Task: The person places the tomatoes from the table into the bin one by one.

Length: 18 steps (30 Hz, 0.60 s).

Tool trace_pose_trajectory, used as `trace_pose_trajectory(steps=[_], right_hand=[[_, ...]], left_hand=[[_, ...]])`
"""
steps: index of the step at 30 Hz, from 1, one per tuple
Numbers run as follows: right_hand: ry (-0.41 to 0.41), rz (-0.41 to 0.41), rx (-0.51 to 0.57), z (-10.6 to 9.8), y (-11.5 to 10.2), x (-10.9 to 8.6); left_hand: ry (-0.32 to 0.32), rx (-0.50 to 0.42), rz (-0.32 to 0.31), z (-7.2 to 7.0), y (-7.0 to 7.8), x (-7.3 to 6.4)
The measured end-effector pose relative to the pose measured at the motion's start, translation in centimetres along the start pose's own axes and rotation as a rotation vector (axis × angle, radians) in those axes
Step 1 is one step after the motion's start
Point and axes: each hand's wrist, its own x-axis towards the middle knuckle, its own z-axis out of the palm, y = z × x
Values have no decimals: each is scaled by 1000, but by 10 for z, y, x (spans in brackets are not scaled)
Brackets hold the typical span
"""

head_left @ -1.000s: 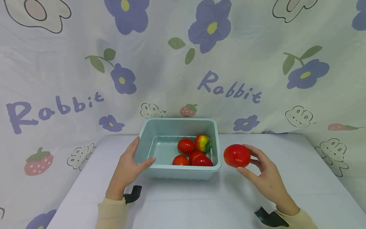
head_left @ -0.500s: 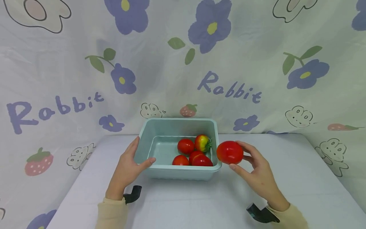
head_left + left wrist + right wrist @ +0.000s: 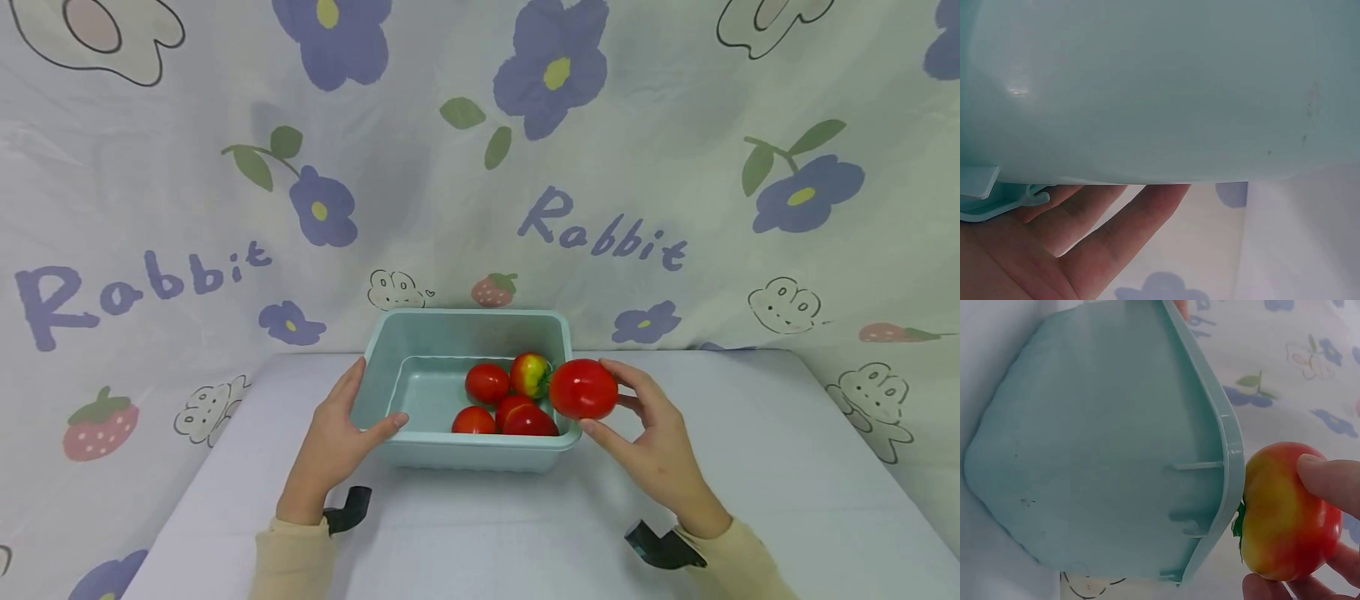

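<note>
A light teal plastic bin [image 3: 472, 450] stands on the table. My left hand [image 3: 335, 435] holds its left side, thumb over the front rim and fingers along the outer wall; the left wrist view shows these fingers [image 3: 1125, 240] partly hidden by the bin. With fingertips and thumb, my right hand [image 3: 654, 442] grips a large tomato [image 3: 583, 389] above the bin's right rim. Its yellowish-red side and green leafy top show in the right wrist view. Inside the bin, toward the right, lie several red tomatoes [image 3: 487, 384] and one yellow-red tomato [image 3: 529, 375].
The table [image 3: 480, 542] has a pale cloth over it. Behind it hangs a curtain [image 3: 420, 208] printed with flowers and rabbits. A black wrist mount [image 3: 663, 546] sits at the right wrist, and another black mount [image 3: 348, 509] at the left.
My right hand has carried the tomato leftward and slightly up, from beside the bin to over its right rim. The left hand and the bin stay in place.
</note>
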Motion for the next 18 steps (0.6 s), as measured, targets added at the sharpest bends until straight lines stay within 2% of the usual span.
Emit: trace_pose_trajectory(steps=[3, 9, 18], right_hand=[[12, -31, -9, 3, 0, 3], [11, -39, -10, 9, 1, 8], [27, -85, -74, 16, 0, 20]], left_hand=[[2, -1, 3, 0, 0, 0], [13, 8, 7, 1, -1, 0], [14, 6, 3, 2, -3, 0]])
